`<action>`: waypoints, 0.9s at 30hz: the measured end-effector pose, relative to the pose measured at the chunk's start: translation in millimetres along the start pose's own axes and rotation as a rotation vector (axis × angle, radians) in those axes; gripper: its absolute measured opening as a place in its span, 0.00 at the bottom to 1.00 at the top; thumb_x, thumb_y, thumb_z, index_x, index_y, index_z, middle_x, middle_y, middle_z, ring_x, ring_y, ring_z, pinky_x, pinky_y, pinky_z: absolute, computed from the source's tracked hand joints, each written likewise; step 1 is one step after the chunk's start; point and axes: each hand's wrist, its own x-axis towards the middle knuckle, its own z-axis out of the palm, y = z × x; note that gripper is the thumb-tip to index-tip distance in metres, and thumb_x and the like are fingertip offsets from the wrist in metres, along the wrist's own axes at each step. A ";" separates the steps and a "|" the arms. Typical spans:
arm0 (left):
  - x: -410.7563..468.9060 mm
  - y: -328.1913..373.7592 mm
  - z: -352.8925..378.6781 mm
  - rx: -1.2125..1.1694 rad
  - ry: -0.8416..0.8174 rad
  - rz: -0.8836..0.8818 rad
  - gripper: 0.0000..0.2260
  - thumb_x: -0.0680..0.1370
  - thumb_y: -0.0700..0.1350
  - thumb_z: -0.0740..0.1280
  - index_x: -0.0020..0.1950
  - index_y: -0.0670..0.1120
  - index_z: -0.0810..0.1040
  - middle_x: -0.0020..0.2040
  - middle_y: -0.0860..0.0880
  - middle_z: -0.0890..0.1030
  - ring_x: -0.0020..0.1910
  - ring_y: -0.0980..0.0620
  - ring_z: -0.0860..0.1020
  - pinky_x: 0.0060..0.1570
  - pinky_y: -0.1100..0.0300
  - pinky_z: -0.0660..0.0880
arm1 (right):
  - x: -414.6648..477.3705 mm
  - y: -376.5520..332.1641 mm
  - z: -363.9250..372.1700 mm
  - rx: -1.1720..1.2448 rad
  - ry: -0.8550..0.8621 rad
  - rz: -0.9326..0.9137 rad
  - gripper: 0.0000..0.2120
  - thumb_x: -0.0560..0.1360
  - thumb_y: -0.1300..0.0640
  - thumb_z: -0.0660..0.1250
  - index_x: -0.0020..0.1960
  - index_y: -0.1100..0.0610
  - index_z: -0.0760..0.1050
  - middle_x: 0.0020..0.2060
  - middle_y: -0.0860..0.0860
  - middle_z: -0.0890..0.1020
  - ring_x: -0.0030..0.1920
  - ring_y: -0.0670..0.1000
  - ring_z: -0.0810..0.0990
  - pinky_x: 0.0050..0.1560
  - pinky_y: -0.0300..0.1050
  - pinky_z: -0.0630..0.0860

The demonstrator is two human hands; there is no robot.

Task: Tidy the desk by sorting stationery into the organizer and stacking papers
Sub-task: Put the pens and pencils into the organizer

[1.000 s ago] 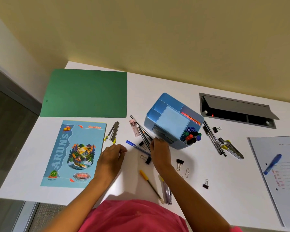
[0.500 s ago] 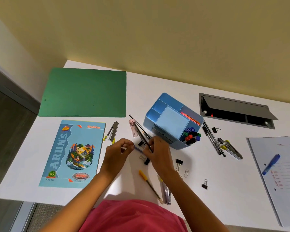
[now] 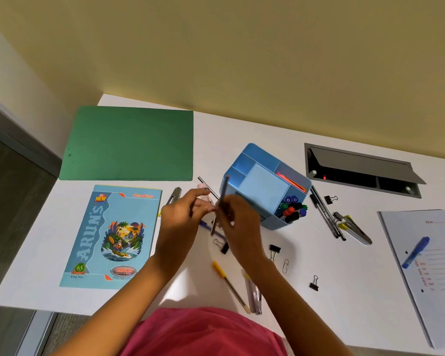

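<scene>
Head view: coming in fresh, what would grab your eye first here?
At the centre, the right hand grips a dark pen nearly upright just left of the blue organizer, the left hand close beside it. Behind them to the left lies a green folder, with a blue notebook in front of it.

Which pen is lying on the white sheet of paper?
The blue pen at the far right. It alone rests on the white paper; the yellow pen and the black pens lie on the bare desk.
</scene>
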 end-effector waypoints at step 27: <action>-27.2 -67.6 24.3 0.269 -0.153 0.000 0.04 0.75 0.39 0.70 0.50 0.44 0.81 0.44 0.48 0.83 0.39 0.52 0.79 0.40 0.56 0.79 | 57.8 35.1 -9.0 -0.148 0.465 0.203 0.12 0.75 0.63 0.67 0.57 0.65 0.74 0.44 0.56 0.79 0.43 0.46 0.76 0.44 0.32 0.72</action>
